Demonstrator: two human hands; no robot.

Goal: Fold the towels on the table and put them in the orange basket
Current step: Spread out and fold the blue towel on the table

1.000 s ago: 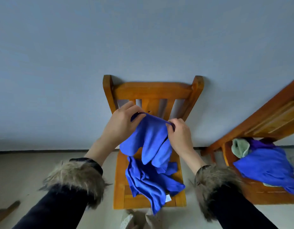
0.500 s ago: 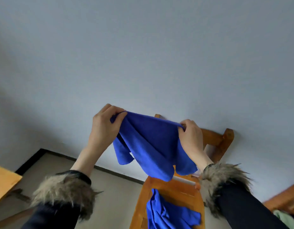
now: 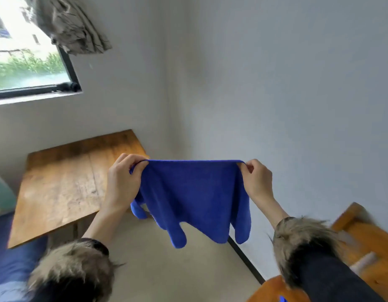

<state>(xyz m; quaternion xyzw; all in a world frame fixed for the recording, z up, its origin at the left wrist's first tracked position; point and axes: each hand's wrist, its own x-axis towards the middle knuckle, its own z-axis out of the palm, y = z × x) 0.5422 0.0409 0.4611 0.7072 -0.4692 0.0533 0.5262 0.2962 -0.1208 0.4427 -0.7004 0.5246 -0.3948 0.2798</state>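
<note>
Stretched out in mid-air: a bright blue, soft microfibre towel (image 3: pixel 195 199), top edge pulled taut and level, lower edge hanging in loose folds above the pale floor (image 3: pixel 167 273). Pinched at its upper left corner by the left hand (image 3: pixel 123 182), fingers curled over the hem; pinched at its upper right corner by the right hand (image 3: pixel 257 182), thumb and fingers closed on the cloth. Fur-trimmed dark sleeves (image 3: pixel 306 253) at both wrists. Behind and to the left, well apart from the towel, a worn brown wooden desk (image 3: pixel 62 184) below a black-framed window (image 3: pixel 31 62). At lower right, blurred orange wooden furniture (image 3: pixel 369 243).
</note>
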